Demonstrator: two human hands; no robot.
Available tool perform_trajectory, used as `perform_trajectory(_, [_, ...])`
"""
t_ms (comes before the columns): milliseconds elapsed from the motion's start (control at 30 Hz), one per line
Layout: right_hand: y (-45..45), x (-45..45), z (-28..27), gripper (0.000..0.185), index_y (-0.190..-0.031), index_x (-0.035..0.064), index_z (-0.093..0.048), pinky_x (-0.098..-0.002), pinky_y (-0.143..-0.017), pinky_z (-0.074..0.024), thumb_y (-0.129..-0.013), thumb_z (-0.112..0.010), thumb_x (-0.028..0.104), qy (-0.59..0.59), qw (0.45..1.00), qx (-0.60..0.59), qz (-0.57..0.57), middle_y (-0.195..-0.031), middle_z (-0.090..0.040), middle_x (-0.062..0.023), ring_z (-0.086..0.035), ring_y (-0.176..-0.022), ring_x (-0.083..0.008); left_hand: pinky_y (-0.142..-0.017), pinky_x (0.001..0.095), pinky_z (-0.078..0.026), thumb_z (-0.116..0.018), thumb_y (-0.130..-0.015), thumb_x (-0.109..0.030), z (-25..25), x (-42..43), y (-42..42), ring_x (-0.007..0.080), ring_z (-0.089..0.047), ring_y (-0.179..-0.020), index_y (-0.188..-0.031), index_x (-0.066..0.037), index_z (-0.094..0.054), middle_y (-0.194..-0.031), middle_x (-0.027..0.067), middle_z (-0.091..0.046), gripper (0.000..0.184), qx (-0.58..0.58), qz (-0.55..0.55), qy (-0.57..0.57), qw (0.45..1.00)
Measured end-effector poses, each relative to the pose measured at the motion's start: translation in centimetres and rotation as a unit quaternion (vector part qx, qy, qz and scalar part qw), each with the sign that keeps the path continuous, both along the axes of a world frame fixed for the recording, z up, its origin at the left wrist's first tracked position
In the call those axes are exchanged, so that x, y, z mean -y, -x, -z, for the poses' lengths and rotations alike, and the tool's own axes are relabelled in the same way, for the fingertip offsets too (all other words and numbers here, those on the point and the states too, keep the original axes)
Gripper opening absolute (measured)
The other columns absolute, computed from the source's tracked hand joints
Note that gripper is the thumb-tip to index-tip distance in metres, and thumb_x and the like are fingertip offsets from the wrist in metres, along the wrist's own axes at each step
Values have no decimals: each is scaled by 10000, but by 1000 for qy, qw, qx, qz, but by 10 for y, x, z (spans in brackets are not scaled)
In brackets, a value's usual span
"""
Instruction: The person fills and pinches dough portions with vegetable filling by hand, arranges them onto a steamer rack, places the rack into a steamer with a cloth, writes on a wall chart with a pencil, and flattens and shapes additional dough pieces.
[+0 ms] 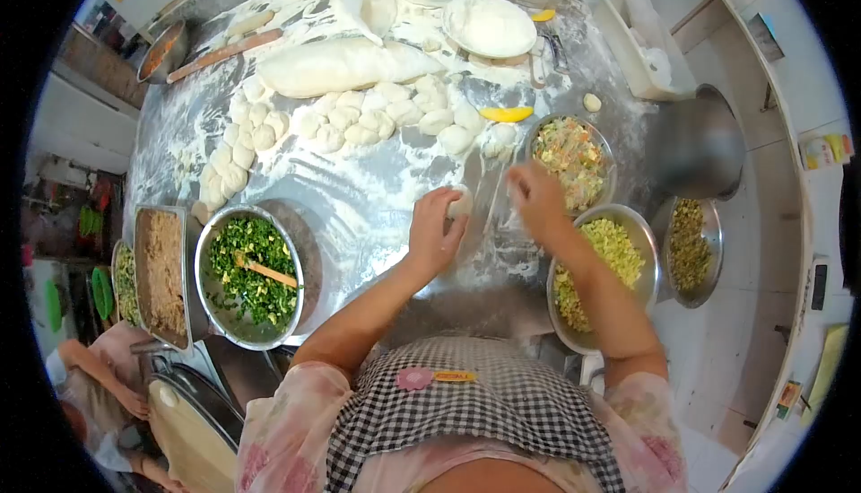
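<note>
My left hand (438, 231) is closed around a small round piece of dough (460, 203) above the floured metal table. My right hand (538, 201) is at the near left edge of a bowl of chopped mixed vegetable filling (571, 159). Its fingers are curled together and slightly blurred, and what they hold, if anything, cannot be made out. Beyond my hands lie several round dough pieces (345, 121) in rows. A long dough roll (350, 64) rests behind them. Close to the filling bowl is a yellow scraper (507, 114).
At left, a steel bowl of chopped greens (229, 291) with a wooden spatula (269, 270) stands beside a tray of brown filling (163, 269). Right are bowls of yellow-green filling (619, 251) and darker chopped filling (689, 246). A flour plate (490, 25) sits behind. Another person (108, 385) is at lower left.
</note>
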State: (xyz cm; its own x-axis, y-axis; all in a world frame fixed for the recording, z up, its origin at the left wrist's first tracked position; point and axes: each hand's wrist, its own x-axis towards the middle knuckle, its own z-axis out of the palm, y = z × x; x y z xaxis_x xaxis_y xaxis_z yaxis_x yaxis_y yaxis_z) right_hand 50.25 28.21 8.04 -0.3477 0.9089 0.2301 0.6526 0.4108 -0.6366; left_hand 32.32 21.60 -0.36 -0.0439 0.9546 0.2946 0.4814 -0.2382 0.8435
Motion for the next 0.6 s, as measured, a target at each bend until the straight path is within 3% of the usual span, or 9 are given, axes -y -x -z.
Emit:
perform_trajectory(33, [-3, -20, -15, 130, -889, 0, -597, -396, -735, -447, -788, -515, 0, -22, 999, -3, 26, -834, -583, -178, -572, -827, -348, -894, 425, -384, -628, -752, -132, -2, -7, 1, 339, -475, -1056, -1143, -21, -501, -1153, 191, -490, 426, -110, 9, -64, 992])
perform_trajectory(67, [-4, -38, -27, 119, -872, -4, -603, -389, -733, -452, -795, -512, -5, -44, 998, -6, 51, -836, -599, -181, -582, -819, -343, -919, 471, -357, -643, -703, -103, -3, -11, 0, 390, -431, -1095, -1140, -28, -507, -1181, 202, -470, 464, -150, 23, -46, 987])
perform_trajectory(200, [-10, -89, -24, 153, -932, 9, -607, -316, -633, -441, -806, -520, 9, -38, 996, 1, 76, -745, -618, -153, -578, -664, -212, -897, 427, -391, -678, -677, -123, 3, -17, -4, 361, -456, -1074, -1144, -72, -524, -1175, 174, -490, 494, -196, 102, 16, 975])
perform_trajectory(300, [-4, -93, -5, 146, -927, 12, -620, -331, -653, -456, -813, -535, 44, 34, 998, 36, 47, -765, -630, -161, -605, -697, -229, -837, 420, -417, -671, -701, -175, 0, -17, 0, 342, -496, -981, -1129, -84, -540, -1092, 157, -516, 457, -178, 129, 36, 975])
perform_trajectory(400, [7, -91, 11, 145, -895, 24, -644, -356, -680, -479, -822, -550, 107, 96, 942, 319, -39, -827, -630, -154, -617, -767, -263, -776, 412, -436, -660, -723, -235, -5, -20, 4, 331, -524, -890, -1091, -81, -563, -989, 138, -538, 411, -156, 127, 41, 979])
perform_trajectory(500, [24, -80, 18, 167, -846, 53, -662, -413, -721, -492, -806, -516, 125, 9, 892, 451, -29, -903, -613, -121, -608, -859, -275, -737, 398, -444, -661, -730, -258, 3, -23, 7, 313, -533, -844, -1046, -69, -578, -910, 120, -537, 377, -154, 122, 26, 980])
perform_trajectory(600, [28, -88, 46, 149, -816, 68, -669, -414, -723, -496, -784, -533, 121, -24, 875, 483, -25, -947, -597, -95, -599, -883, -255, -711, 380, -449, -669, -726, -239, 10, -27, 9, 280, -536, -821, -1009, -59, -579, -865, 100, -527, 347, -170, 124, 7, 978])
